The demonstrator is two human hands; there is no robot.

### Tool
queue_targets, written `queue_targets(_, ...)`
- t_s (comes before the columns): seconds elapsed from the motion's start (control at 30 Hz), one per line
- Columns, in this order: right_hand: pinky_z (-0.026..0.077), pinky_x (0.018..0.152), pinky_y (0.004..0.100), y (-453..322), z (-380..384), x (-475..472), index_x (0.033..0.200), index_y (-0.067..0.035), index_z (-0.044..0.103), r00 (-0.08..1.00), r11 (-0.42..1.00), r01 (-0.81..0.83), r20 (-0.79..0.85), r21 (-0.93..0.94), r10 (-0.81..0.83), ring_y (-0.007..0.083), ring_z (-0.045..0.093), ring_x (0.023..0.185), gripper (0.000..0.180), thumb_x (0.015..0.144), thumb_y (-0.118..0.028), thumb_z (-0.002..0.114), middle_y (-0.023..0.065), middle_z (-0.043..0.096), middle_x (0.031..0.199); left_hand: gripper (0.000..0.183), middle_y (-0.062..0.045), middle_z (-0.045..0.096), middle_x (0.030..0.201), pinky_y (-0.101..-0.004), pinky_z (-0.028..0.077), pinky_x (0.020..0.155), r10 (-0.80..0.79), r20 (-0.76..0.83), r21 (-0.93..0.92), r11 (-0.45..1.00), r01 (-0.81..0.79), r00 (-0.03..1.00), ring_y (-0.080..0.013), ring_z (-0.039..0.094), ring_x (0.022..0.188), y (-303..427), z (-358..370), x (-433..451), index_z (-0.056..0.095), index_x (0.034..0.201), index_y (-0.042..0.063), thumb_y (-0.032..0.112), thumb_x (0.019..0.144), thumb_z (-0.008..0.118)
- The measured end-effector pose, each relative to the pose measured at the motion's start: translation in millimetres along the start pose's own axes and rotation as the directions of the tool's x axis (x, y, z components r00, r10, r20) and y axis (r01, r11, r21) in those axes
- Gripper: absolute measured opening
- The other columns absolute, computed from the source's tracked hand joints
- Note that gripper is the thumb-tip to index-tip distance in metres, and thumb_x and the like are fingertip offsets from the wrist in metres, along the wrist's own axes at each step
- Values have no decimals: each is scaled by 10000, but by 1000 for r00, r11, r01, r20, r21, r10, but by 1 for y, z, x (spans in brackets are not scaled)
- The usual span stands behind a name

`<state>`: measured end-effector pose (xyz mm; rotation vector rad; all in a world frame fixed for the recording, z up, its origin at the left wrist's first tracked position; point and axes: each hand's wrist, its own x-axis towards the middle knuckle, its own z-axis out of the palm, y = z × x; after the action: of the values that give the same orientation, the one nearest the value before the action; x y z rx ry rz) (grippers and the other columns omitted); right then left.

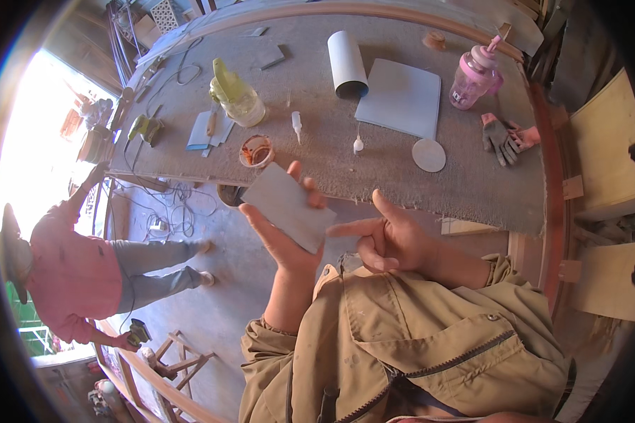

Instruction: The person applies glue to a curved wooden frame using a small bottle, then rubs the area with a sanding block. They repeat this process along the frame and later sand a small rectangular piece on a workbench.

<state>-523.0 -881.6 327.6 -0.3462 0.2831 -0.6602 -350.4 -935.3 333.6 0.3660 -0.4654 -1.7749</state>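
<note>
My left hand [286,259] grips a flat grey rectangular piece [291,206], which looks like folded sandpaper, and holds it tilted in front of the table edge. Its thumb lies along one long side and the fingertips show over the other. Just to the right is my right hand [402,238], holding nothing. Its index finger points at the lower right corner of the grey piece, and whether it touches is unclear. The thumb stands up and the other fingers are curled. Beyond the hands, a plastic cup [256,152] with reddish-brown residue sits near the edge of the carpeted table [317,143].
On the table are a white tube [347,63], grey sheets [399,98], a round disc [429,155], small dropper bottles [296,124], a yellow-green jug [238,98], a pink bottle [473,79], work gloves [500,137] and a green power tool [145,128]. At left, a person [79,269] holds a sander [138,334].
</note>
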Motion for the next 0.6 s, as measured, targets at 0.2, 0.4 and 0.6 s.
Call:
queue_targets(0.2, 340, 442, 241, -4, 5, 11, 1231, 19, 555, 997, 1000, 12, 77, 15, -13, 117, 402, 405, 888, 910, -695, 137, 92, 554, 575, 942, -105, 524, 1009, -308, 398, 746, -5, -9, -2, 1000, 5, 1000, -187, 472, 819, 0, 14, -14, 415, 1315, -14, 773, 797, 408)
queue_targets(0.4, 359, 430, 229, -1, 31, 33, 639, -21, 652, 913, 477, -259, -374, -840, -162, 102, 501, 457, 616, 920, -536, 464, 60, 588, 575, 966, -95, 529, 985, -295, 406, 738, 96, -37, 289, 954, -81, 995, -183, 485, 828, -11, 13, -22, 409, 1323, -11, 792, 785, 401)
queue_targets(0.6, 348, 416, 221, -11, 21, 26, 643, -33, 662, 947, 383, -268, -314, -884, -63, 96, 468, 413, 539, 867, -513, 570, 43, 587, 551, 981, -77, 526, 948, -274, 398, 724, -4, -19, 192, 981, 8, 1000, -166, 467, 806, -6, 12, -21, 407, 1325, -11, 802, 777, 397)
